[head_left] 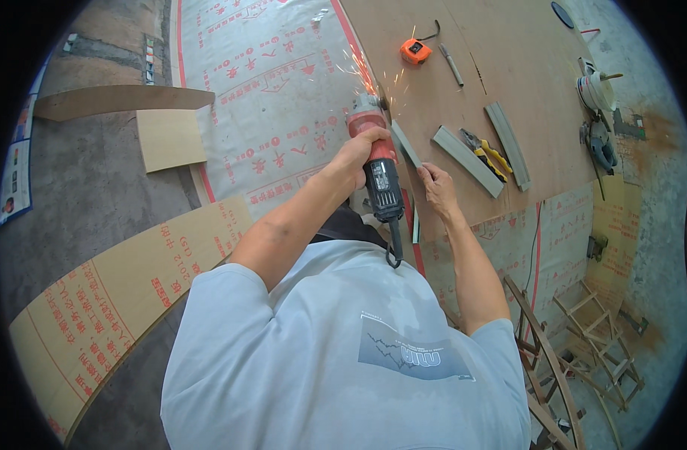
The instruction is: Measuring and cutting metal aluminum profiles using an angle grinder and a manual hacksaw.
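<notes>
Seemingly to keep the cut steady, in the head view the left hand point(356, 154) is wrapped tight round the red-and-black angle grinder point(377, 169), its disc end throwing sparks point(373, 75). The right hand point(435, 186) pinches down the grey strip point(405, 142) lying just beside the grinder on the plywood worktop point(508, 45), so it cannot shift.

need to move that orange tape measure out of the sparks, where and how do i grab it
Take the orange tape measure by its squat case, fingers across the two flat sides. Come from the far right, since sparks fly off the angle grinder at its near left. It lies flat on the plywood sheet, clear of the marker.
</notes>
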The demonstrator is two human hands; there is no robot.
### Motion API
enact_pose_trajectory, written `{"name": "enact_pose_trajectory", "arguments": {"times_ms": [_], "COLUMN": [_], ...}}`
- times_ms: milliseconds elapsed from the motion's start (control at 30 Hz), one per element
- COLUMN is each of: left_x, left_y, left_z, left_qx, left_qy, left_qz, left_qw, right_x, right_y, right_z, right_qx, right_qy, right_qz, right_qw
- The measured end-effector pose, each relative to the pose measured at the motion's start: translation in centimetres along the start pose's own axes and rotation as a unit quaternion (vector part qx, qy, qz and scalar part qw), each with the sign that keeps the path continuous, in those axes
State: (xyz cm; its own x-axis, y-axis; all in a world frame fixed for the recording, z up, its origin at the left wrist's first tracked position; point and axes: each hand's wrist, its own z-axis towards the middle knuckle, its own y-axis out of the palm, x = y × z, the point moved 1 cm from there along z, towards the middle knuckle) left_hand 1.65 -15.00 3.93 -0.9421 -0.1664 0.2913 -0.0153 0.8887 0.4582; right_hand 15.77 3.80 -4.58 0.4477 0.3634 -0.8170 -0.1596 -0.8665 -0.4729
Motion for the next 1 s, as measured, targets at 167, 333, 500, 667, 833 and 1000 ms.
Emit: {"name": "enact_pose_trajectory", "arguments": {"times_ms": [167, 333, 500, 667, 833, 1000], "left_x": [0.1, -1.4, -5.6, -6.5, -6.9, -6.9], "left_y": [-0.7, -1.6, -1.9, -2.1, -1.9, -1.8], "left_z": [0.2, 4.1, 7.1, 7.4, 7.2, 7.5], "left_qx": [-0.074, -0.077, -0.076, -0.060, -0.047, -0.051], "left_qy": [0.045, 0.076, 0.135, 0.166, 0.173, 0.158], "left_qz": [-0.010, -0.075, -0.126, -0.099, -0.127, -0.131], "left_qw": [0.996, 0.991, 0.980, 0.979, 0.976, 0.977], "right_x": [1.2, 0.3, 0.7, 0.6, 0.8, 2.3], "right_y": [0.0, 0.2, 0.1, 0.1, 0.2, 0.3], "right_z": [0.4, 0.2, 0.3, 0.3, 0.3, 0.8], "right_qx": [-0.015, -0.022, -0.029, -0.024, -0.021, -0.031], "right_qy": [-0.005, -0.002, 0.003, 0.012, -0.004, -0.005], "right_qz": [0.010, 0.008, 0.007, -0.009, -0.010, 0.013], "right_qw": [1.000, 1.000, 1.000, 1.000, 1.000, 0.999]}}
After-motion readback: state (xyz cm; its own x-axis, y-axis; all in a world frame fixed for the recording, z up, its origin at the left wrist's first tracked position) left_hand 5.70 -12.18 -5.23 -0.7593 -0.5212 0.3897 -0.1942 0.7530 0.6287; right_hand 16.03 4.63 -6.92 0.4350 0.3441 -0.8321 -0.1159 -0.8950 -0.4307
